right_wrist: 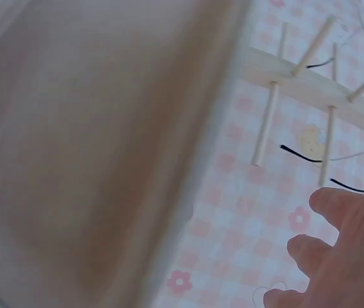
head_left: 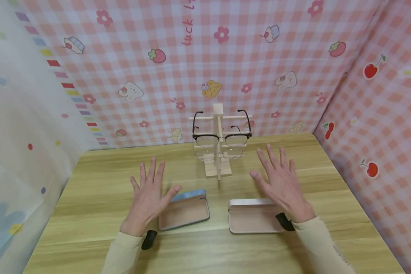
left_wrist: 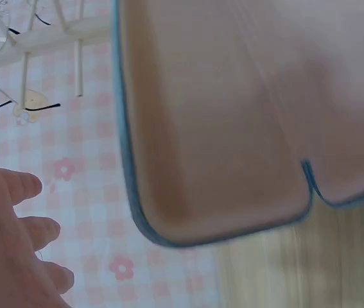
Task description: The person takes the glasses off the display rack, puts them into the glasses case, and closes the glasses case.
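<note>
My left hand (head_left: pixel 147 203) is spread out, fingers straight, beside a blue eyeglass case (head_left: pixel 184 217) whose lid stands raised. Its thumb overlaps the left end of that lid in the head view. My right hand (head_left: pixel 283 186) is likewise spread, above the right end of a white eyeglass case (head_left: pixel 253 222), and hides part of it. Both cases have bare pinkish linings. Between and beyond the hands, a wooden display stand (head_left: pixel 218 109) carries black-browed glasses (head_left: pixel 237 136) on an upper rung and thin-rimmed glasses (head_left: pixel 205 156) lower down. Neither hand holds anything.
The wood-grain tabletop (head_left: pixel 99 179) lies under everything. A pink checked cloth (head_left: pixel 178 76) hangs behind the stand, another patterned cloth (head_left: pixel 380 125) hangs at the right, and a pale one (head_left: pixel 27 114) at the left. Black wrist straps (head_left: pixel 149 239) show at both wrists.
</note>
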A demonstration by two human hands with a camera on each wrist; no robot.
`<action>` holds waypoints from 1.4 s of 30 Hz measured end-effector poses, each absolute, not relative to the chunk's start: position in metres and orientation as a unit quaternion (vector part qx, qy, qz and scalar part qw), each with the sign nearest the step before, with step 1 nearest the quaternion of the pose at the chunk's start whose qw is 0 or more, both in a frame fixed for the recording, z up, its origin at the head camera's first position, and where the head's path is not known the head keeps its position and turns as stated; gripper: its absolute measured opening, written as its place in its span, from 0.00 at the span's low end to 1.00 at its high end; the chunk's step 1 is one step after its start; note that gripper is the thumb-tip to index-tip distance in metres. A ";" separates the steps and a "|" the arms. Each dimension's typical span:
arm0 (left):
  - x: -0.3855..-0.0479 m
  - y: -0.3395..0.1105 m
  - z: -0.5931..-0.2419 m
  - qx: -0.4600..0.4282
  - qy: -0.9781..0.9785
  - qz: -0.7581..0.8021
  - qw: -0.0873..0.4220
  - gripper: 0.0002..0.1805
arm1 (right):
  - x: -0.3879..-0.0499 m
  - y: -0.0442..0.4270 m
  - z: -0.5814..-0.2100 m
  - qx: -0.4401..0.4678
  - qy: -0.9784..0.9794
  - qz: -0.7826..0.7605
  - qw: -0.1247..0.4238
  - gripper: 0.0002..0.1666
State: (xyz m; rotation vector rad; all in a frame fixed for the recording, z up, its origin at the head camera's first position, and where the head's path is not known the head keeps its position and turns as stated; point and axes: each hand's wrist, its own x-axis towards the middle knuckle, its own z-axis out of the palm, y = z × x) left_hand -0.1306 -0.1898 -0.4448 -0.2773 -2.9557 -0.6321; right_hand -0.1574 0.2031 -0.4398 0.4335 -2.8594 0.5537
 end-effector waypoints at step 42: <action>-0.151 -0.130 -0.363 -0.085 -0.768 -0.627 0.098 0.32 | -0.166 0.159 -0.377 0.140 -0.839 0.485 0.205 0.40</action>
